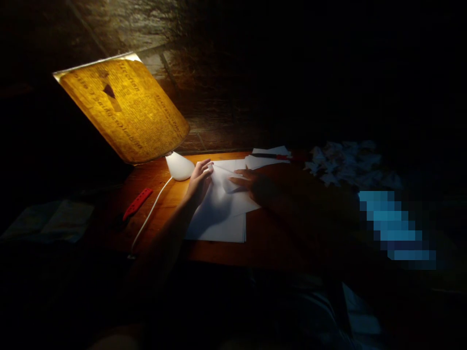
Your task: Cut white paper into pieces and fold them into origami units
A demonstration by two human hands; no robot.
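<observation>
A stack of white paper sheets [219, 227] lay near the front of the orange wooden table [273, 238], its top sheet partly folded. The left hand [199, 182] curled its fingers at the sheet's far corner; a pinch could not be confirmed. The right hand [248, 182] lay flat, fingers extended, on the flap. Judged step: creasing; next, firm pressure along the fold.

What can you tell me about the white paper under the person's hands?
The white paper is a thin, plain sheet, brightly lit by the lamp. It lies on a small stack of similar sheets on the wooden table. Its far part looks folded, with a slanted crease. The left hand curls its fingers at the left edge; the right hand, in shadow, rests fingers on the right side. No writing shows.
</observation>
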